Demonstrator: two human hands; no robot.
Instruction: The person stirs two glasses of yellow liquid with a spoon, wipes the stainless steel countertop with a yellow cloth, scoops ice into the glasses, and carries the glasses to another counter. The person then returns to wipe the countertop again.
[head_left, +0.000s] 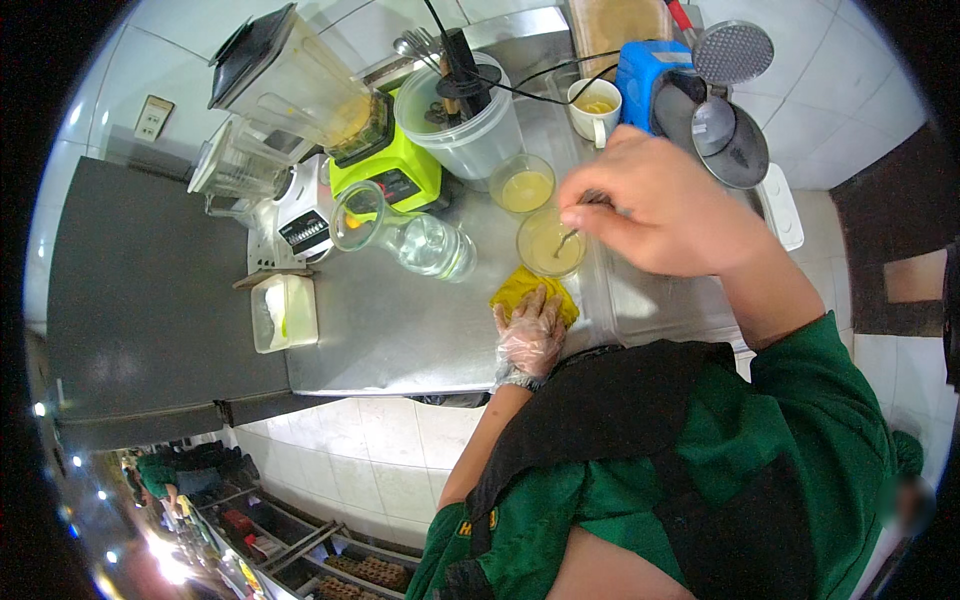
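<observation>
My right hand (652, 202) is closed on the handle of a metal spoon (568, 238), whose lower end is in a glass of pale yellow liquid (551, 251). A second glass of similar liquid (525, 187) stands just behind it. My left hand (529, 337), in a clear plastic glove, presses on a folded yellow cloth (521, 287) close to the front glass. Left of the glasses is a glass carafe of clear liquid (431, 244). A white mug with yellow contents (592, 112) stands beyond my right hand.
A green-based blender (390, 169), a white-based blender (304, 217) and a clear plastic bucket with utensils (457, 124) stand at the back left. A plastic container (285, 313) sits at the left. A blue appliance with round metal plates (649, 82) is at the right, black cords nearby.
</observation>
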